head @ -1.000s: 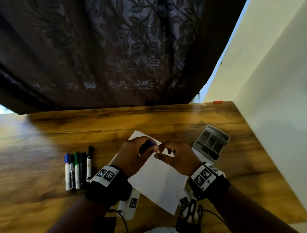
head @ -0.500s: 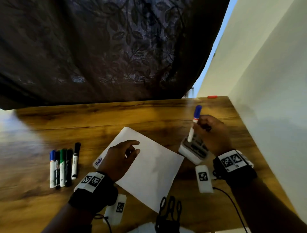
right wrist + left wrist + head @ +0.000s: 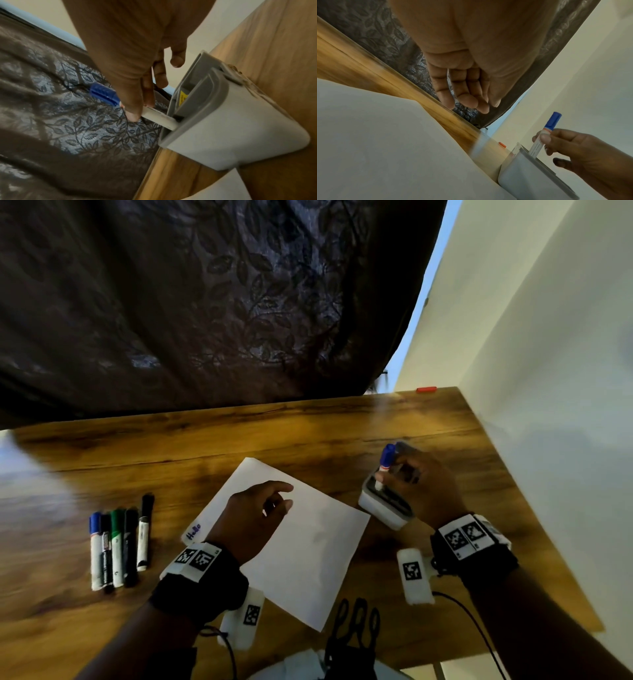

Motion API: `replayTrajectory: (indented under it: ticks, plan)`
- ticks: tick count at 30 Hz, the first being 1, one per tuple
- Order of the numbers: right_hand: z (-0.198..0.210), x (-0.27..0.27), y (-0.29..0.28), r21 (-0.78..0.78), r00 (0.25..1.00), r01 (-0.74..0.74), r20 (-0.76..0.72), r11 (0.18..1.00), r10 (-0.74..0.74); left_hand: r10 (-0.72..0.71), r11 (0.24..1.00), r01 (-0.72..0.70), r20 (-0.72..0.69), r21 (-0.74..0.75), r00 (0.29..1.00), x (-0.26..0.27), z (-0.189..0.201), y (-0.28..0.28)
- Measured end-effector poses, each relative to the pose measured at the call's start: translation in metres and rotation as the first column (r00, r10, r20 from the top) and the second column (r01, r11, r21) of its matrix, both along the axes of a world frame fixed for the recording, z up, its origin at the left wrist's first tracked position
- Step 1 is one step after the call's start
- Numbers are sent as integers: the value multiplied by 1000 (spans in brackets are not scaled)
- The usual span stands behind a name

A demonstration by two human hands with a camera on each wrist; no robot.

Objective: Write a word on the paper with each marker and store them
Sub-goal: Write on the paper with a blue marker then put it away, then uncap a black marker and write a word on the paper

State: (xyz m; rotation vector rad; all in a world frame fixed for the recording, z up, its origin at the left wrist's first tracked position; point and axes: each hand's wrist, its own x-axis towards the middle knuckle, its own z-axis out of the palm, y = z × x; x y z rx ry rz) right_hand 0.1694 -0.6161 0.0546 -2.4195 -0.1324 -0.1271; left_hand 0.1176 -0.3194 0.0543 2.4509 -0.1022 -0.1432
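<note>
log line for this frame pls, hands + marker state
step: storing | right hand: grip on blue marker, tail in holder slot | left hand: open over paper | five markers left

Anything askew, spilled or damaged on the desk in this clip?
Nothing stands out. The paper lies turned at an angle to the desk edge. The right hand lowers a capped blue marker into the holder; five markers lie in a row.

A blue-capped white marker (image 3: 384, 465) is showing beside a white, grey-rimmed holder (image 3: 380, 508); white paper (image 3: 308, 559) is lying on brown wood-grain tabletop (image 3: 239, 433); dark curtain (image 3: 205, 302) is showing leaf patterns.
</note>
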Motion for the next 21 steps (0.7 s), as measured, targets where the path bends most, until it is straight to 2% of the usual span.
replayTrajectory:
  ticks: [6,9,11,14,18,21]
  plan:
    - [-34,16,-4,-149,1000,24,-16,989,-26,-11,1000,11,-26,-14,1000,-5,3,7]
    - [-33,18,-3,-130,998,58,-24,990,-62,-20,1000,20,-23,-18,1000,-6,2,10]
    - [-25,15,15,-123,998,54,-32,991,-58,5,1000,-6,-30,-29,1000,-12,4,32]
    - [-10,7,12,-127,997,62,-43,990,-68,0,1000,0,-25,-23,1000,-13,2,39]
    - [7,-6,25,-109,997,59,58,992,-53,43,998,-43,-7,-41,999,-23,6,71]
    - [23,-13,53,-16,988,127,87,992,-125,99,993,-98,5,-59,995,-34,6,100]
